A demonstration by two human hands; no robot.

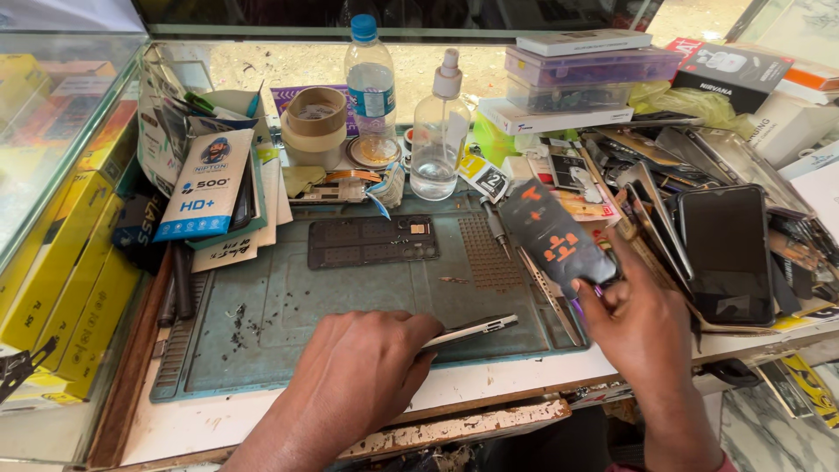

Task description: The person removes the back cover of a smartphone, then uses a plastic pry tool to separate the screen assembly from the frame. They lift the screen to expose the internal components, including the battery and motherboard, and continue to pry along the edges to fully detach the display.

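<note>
My left hand [363, 367] grips a thin phone frame [468, 331], held edge-up over the front of a grey-green repair mat [288, 306]. My right hand [642, 328] holds a dark flat phone back cover with orange markings [555, 236], tilted up at the mat's right edge. A purple-tipped tool pokes out under that hand. On the mat's far part lies an opened phone body [371, 240]. A screwdriver [495, 223] rests to its right.
A water bottle [370, 79], a clear spray bottle [437, 131] and tape rolls [315, 122] stand behind the mat. Several phones and screens [725, 253] are heaped at the right. Packaged screen protectors [205, 183] and yellow boxes [65, 271] crowd the left. Stacked boxes [581, 79] sit at the back.
</note>
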